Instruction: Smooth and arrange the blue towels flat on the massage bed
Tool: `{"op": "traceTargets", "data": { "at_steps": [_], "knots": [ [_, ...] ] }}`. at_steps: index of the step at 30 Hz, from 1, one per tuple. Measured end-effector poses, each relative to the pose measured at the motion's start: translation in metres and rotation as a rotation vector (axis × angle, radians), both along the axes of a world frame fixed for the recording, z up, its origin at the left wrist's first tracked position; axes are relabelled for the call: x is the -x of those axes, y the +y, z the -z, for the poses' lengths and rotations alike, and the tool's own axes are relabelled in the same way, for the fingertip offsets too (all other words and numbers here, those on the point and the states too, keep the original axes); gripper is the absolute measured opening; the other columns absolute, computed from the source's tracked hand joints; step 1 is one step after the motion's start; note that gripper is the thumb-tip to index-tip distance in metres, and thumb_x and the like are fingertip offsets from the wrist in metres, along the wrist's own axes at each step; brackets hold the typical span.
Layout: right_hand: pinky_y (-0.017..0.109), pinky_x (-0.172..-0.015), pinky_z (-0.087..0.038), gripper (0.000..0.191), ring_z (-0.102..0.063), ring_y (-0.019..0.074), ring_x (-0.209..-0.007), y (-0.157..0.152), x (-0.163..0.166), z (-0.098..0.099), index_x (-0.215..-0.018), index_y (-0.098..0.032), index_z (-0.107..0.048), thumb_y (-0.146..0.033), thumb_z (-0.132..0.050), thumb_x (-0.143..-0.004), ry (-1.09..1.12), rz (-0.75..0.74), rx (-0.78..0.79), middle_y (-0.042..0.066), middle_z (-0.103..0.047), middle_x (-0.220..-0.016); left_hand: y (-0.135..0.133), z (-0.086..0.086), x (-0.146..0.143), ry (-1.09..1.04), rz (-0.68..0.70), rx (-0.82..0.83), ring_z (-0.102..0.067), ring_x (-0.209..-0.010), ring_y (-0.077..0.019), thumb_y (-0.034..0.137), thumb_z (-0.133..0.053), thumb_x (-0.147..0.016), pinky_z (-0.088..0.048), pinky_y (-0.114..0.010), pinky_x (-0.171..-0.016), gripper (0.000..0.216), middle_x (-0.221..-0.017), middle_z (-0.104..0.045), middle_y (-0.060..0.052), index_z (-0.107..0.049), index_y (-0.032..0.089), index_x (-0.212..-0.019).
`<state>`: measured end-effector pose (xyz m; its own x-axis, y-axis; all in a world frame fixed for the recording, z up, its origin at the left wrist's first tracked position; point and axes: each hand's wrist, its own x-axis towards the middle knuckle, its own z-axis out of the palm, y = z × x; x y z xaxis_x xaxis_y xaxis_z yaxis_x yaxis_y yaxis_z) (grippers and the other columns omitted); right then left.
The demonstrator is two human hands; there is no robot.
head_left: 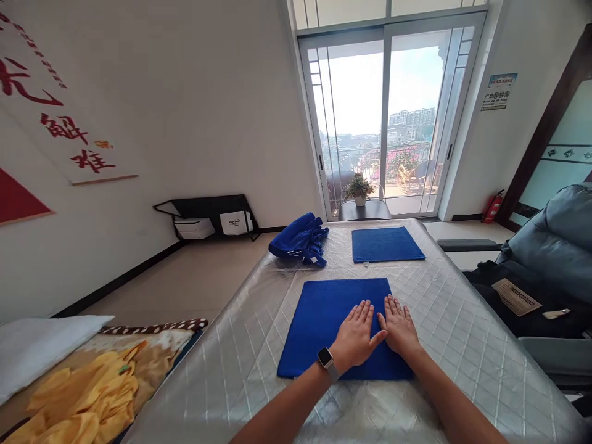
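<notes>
A blue towel (319,320) lies spread flat as a rectangle on the silver quilted cover (231,357) in front of me. My left hand (358,333), with a watch (325,357) on its wrist, rests flat on the towel right of its middle, fingers stretched out. Beside it, my right hand (398,324) lies flat across the towel's right edge, fingers extended. The thumbs are close together. Neither hand grips anything. Farther back lies a second flat blue towel (387,244), and a crumpled heap of blue towels (300,239) sits at the back left edge.
On the left are a white pillow (41,345) and yellow cloth (92,394). A potted plant (359,188) stands on a chair (363,211) by the glass door. At right, a grey armchair (555,225) holds a black cloth and a cardboard piece (515,296).
</notes>
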<state>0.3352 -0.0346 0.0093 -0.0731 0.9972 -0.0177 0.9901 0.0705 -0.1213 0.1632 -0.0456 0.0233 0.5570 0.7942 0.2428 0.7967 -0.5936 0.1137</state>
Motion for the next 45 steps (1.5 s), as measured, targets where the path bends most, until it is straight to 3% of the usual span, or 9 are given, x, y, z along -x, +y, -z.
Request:
{"op": "traceTargets", "data": {
  "at_steps": [3, 7, 11, 18, 22, 30, 37, 42, 45],
  "knots": [
    [0.045, -0.124, -0.007, 0.063, -0.006, 0.0223, -0.153, -0.001, -0.002, 0.003, -0.159, -0.011, -0.019, -0.032, -0.022, -0.099, -0.015, -0.013, -0.009, 0.006, -0.009, -0.166, 0.002, 0.0, -0.034, -0.036, 0.043, 0.044, -0.019, -0.152, -0.0232, 0.056, -0.011, -0.103, -0.02, -0.041, -0.124, 0.073, -0.163, -0.027, -0.014, -0.024, 0.009, -0.157],
    [0.046, -0.123, -0.008, 0.064, -0.008, 0.0232, -0.153, 0.0, -0.001, 0.005, -0.158, -0.009, -0.02, -0.037, -0.021, -0.1, -0.008, 0.004, -0.034, 0.007, -0.013, -0.166, 0.016, 0.0, -0.028, -0.033, -0.031, 0.103, -0.02, -0.152, -0.0231, 0.057, -0.008, -0.103, -0.021, -0.042, -0.124, 0.075, -0.162, -0.029, -0.014, -0.028, 0.008, -0.156],
    [0.047, -0.123, -0.007, 0.067, -0.01, 0.0245, -0.153, 0.001, 0.0, 0.003, -0.158, -0.007, -0.02, -0.041, -0.02, -0.1, 0.007, 0.002, -0.047, 0.01, -0.015, -0.165, 0.018, 0.002, 0.018, -0.004, -0.128, 0.085, -0.018, -0.152, -0.0234, 0.06, -0.011, -0.102, -0.021, -0.043, -0.124, 0.076, -0.162, -0.029, -0.013, -0.028, 0.009, -0.156],
    [0.047, -0.124, -0.007, 0.067, -0.01, 0.0244, -0.153, 0.002, 0.0, 0.004, -0.158, -0.008, -0.02, -0.042, -0.019, -0.101, -0.013, 0.008, -0.049, 0.008, -0.015, -0.166, 0.008, 0.016, 0.136, 0.041, -0.391, 0.046, -0.024, -0.15, -0.0262, 0.063, -0.016, -0.102, -0.025, -0.047, -0.122, 0.076, -0.16, -0.033, -0.015, -0.029, 0.011, -0.156],
    [0.047, -0.123, -0.007, 0.067, -0.011, 0.024, -0.153, 0.004, 0.0, 0.007, -0.158, -0.008, -0.02, -0.042, -0.02, -0.101, -0.037, 0.013, -0.059, 0.008, -0.015, -0.166, 0.004, 0.027, 0.171, 0.012, -0.474, 0.034, -0.027, -0.149, -0.0271, 0.062, -0.016, -0.102, -0.028, -0.047, -0.121, 0.077, -0.16, -0.031, -0.017, -0.028, 0.008, -0.156],
    [0.046, -0.123, -0.009, 0.067, -0.01, 0.0225, -0.153, 0.002, 0.001, 0.003, -0.158, -0.008, -0.02, -0.042, -0.018, -0.101, -0.048, 0.008, -0.047, 0.007, -0.016, -0.165, 0.003, 0.027, 0.171, -0.047, -0.48, 0.041, -0.028, -0.149, -0.0275, 0.065, -0.015, -0.101, -0.027, -0.047, -0.121, 0.08, -0.16, -0.032, -0.018, -0.031, 0.008, -0.155],
    [0.045, -0.123, -0.014, 0.068, -0.014, 0.0232, -0.153, -0.004, -0.002, -0.013, -0.158, -0.009, -0.022, -0.044, -0.02, -0.101, -0.018, 0.02, 0.007, 0.009, -0.019, -0.165, 0.003, 0.031, 0.176, -0.077, -0.467, 0.038, -0.029, -0.148, -0.0278, 0.064, -0.017, -0.101, -0.027, -0.047, -0.121, 0.079, -0.159, -0.032, -0.018, -0.032, 0.006, -0.154],
    [0.044, -0.122, -0.018, 0.067, -0.017, 0.0246, -0.152, -0.023, -0.01, -0.027, -0.157, -0.01, -0.028, -0.045, -0.024, -0.1, -0.042, -0.019, 0.048, 0.009, -0.024, -0.164, 0.005, 0.035, 0.178, -0.085, -0.459, 0.022, -0.03, -0.148, -0.0283, 0.065, -0.018, -0.101, -0.027, -0.047, -0.121, 0.082, -0.159, -0.032, -0.02, -0.032, 0.005, -0.154],
    [0.044, -0.122, -0.017, 0.069, -0.016, 0.0238, -0.152, -0.038, -0.009, -0.026, -0.157, -0.01, -0.028, -0.049, -0.021, -0.1, -0.042, -0.035, 0.023, 0.008, -0.022, -0.164, 0.005, 0.036, 0.179, -0.077, -0.452, 0.014, -0.029, -0.149, -0.0274, 0.065, -0.018, -0.101, -0.026, -0.046, -0.122, 0.081, -0.159, -0.033, -0.018, -0.033, 0.006, -0.154]
  ]
}}
